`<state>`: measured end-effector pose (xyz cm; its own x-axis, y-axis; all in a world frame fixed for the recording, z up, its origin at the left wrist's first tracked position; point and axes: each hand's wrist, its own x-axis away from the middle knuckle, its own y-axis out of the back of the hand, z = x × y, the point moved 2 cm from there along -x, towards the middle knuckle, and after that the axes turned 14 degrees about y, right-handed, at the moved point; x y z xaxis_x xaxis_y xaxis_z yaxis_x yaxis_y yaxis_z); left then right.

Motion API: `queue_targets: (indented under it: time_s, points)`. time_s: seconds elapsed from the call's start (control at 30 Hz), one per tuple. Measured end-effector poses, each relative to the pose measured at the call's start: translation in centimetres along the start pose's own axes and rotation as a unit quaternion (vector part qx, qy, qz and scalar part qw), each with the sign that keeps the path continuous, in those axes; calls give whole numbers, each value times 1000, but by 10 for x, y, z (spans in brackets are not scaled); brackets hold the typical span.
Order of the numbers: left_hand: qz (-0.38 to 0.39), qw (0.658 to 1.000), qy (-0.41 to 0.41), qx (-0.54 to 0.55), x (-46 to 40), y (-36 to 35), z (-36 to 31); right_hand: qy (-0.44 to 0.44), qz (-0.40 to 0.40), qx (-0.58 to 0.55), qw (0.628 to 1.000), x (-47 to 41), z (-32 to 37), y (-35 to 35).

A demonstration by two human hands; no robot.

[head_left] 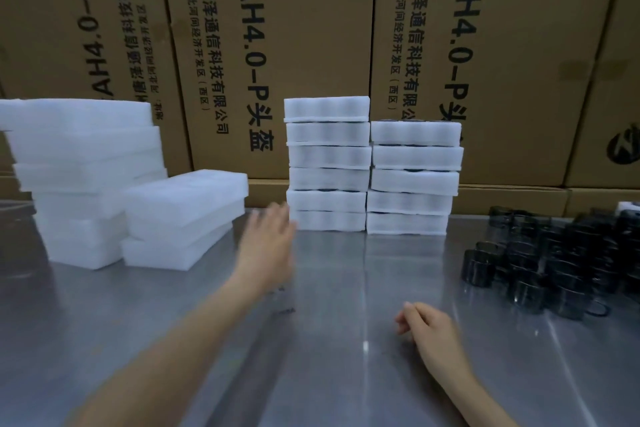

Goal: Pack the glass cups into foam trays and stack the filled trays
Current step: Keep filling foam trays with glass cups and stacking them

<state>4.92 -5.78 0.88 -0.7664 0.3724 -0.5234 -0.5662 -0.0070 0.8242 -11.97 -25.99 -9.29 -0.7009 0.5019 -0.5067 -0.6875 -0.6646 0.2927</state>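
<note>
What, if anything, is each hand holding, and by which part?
Nothing. The left hand reaches empty over the table; the right hand hangs loosely curled, empty.

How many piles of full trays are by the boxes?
2: a taller pile just past the left hand, and a shorter pile touching its right side. None look hidden.

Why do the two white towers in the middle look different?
The left tower has six trays; the right tower has five, so it is shorter. The left tower stands fairly straight; the right tower's trays sit a bit shifted. Both are white foam trays, side by side on the metal table.
</note>
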Motion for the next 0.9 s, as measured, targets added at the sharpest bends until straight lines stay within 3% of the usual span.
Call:
queue_targets:
  time_s: [0.13, 0.27, 0.47, 0.67, 0.8, 0.9]
  points:
    - [56, 975, 213, -38, -43, 2, 97, -9, 19, 20, 1000, -3, 1, 0]
    - [118, 953, 276, -28, -49, -13, 139, -13, 26, 31, 999, -5, 0, 0]
    - [57, 968, 226, -92, -55, -15, 143, -10, 20, 24, 999, -6, -3, -2]
    - [-97, 981, 158, -53, -55, 18, 118, -16, 23, 24, 999, -8, -7, -1]
    - [-157, 975, 92, 126, -29, 46, 78, -19, -52, -8, 998, -10, -2, 8]
    - [-112, 955, 14, 273, 19, 50, 37, -6, -167, 21, 986, -7, -1, 32]
